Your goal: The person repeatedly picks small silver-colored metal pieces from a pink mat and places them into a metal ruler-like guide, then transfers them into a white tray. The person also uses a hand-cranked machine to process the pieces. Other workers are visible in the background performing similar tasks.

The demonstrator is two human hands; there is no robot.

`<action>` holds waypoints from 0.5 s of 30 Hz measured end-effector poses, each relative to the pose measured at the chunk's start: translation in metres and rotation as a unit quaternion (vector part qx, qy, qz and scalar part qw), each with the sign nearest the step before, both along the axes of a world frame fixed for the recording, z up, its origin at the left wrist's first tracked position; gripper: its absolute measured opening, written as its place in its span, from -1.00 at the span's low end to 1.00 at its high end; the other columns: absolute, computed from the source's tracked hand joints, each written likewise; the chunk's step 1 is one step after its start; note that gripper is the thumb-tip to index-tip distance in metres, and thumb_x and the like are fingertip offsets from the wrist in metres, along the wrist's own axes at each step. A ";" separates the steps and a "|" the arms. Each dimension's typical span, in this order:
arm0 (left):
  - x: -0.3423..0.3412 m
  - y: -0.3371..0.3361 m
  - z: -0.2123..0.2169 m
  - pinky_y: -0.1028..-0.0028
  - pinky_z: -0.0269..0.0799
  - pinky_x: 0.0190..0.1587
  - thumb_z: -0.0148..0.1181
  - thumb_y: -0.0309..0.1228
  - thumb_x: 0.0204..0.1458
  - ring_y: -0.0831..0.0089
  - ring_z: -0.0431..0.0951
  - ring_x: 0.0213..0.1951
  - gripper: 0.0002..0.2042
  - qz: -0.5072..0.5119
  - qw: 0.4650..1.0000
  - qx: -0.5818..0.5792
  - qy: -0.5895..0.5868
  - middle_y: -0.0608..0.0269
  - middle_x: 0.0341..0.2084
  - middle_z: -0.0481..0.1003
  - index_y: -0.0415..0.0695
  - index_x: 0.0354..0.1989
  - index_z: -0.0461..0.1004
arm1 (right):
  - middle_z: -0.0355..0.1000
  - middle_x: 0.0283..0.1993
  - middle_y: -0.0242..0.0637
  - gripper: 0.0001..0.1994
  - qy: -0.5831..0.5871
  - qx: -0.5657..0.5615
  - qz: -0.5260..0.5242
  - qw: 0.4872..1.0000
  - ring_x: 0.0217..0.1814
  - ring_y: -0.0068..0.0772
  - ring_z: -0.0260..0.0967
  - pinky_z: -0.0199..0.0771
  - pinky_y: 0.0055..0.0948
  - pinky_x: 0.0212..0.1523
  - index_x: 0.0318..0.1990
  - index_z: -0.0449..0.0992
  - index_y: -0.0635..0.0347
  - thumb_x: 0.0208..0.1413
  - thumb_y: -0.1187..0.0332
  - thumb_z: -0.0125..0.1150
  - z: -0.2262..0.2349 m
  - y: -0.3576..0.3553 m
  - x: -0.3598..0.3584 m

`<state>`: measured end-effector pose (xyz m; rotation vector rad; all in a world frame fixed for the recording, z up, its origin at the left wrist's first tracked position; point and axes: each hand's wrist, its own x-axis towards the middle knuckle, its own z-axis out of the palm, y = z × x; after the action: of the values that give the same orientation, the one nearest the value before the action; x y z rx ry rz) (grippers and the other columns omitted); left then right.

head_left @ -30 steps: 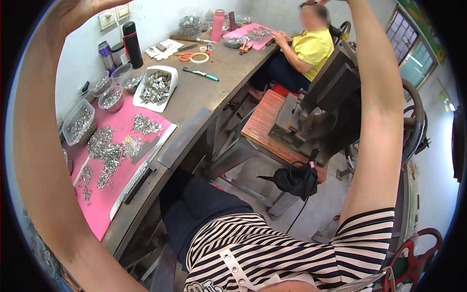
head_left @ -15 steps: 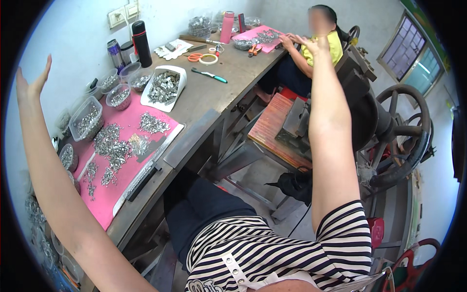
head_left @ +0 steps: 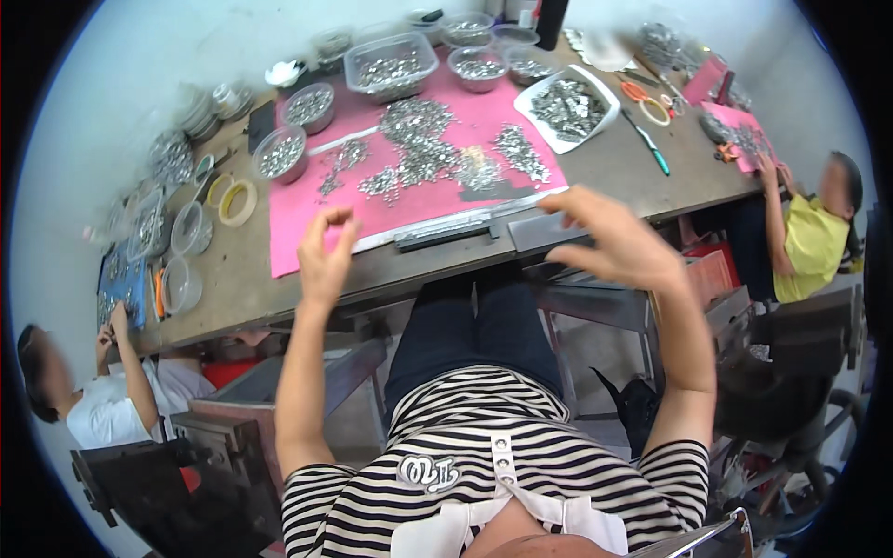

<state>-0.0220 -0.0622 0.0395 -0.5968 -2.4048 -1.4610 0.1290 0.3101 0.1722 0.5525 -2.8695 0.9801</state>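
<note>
Both my hands hang in the air near the front edge of the workbench, holding nothing. My left hand (head_left: 326,256), fingers apart and bent, is over the front left corner of a pink mat (head_left: 302,219). Farther right, my right hand (head_left: 614,240) has its fingers spread and curved, above a flat grey metal plate (head_left: 541,232) at the edge. Between the hands, a black bar (head_left: 445,238) lies along a silver strip (head_left: 391,232). Small shiny metal pieces (head_left: 423,139) lie in several heaps on the mat.
Several clear tubs (head_left: 307,107) of metal pieces line the mat's back. A white scoop tray (head_left: 567,107) of pieces stands right of it, near a toothbrush (head_left: 648,144). Tape rolls (head_left: 237,202) lie left. Co-workers sit at both ends: a white shirt (head_left: 112,409), a yellow shirt (head_left: 814,246).
My view has turned left, bringing the mat to the middle and a second co-worker into view. Both outstretched arms have come down and inward toward the bench edge.
</note>
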 end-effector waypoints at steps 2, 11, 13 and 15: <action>0.031 -0.005 -0.027 0.35 0.42 0.06 0.44 -0.40 0.06 0.36 0.56 -0.11 -0.65 0.024 0.995 -0.079 0.049 0.19 -0.15 0.60 -0.20 0.02 0.58 | 0.43 0.18 -0.17 -0.18 -0.061 -0.023 -0.030 0.997 -0.02 -0.25 0.43 0.50 -0.30 0.07 0.43 0.28 0.13 -0.02 0.38 0.57 -0.057 -0.009 -0.020; 0.027 0.036 -0.044 0.15 0.15 0.16 0.49 -0.21 -0.02 0.18 0.43 0.07 -0.52 -0.009 0.978 -0.189 0.084 0.15 -0.05 0.46 -0.07 0.08 0.58 | 0.34 -0.22 -0.25 -0.45 -0.067 -0.133 -0.046 0.988 -0.21 -0.28 0.38 0.45 -0.31 -0.15 0.18 0.54 0.16 -0.03 0.41 0.54 -0.147 -0.024 -0.070; 0.026 0.035 -0.052 0.16 0.17 0.14 0.48 -0.24 -0.02 0.17 0.43 0.07 -0.60 -0.009 0.977 -0.188 0.095 0.13 -0.06 0.46 -0.05 0.01 0.62 | 0.34 -0.21 -0.25 -0.46 -0.043 -0.135 -0.036 0.989 -0.22 -0.26 0.38 0.46 -0.30 -0.16 0.16 0.54 0.17 -0.03 0.37 0.55 -0.149 -0.022 -0.070; 0.024 0.042 -0.055 0.15 0.17 0.15 0.46 -0.29 -0.01 0.15 0.42 0.08 -0.64 -0.011 0.981 -0.171 0.096 0.12 -0.05 0.46 -0.06 -0.02 0.62 | 0.35 -0.15 -0.22 -0.47 0.010 -0.135 -0.018 0.991 -0.19 -0.30 0.41 0.49 -0.33 -0.16 0.15 0.51 0.26 -0.01 0.41 0.53 -0.160 -0.019 -0.069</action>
<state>0.0020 -0.0198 -0.0152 -0.8007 -2.5126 -0.9485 0.0605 0.2912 0.0127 0.4806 -2.6565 1.3189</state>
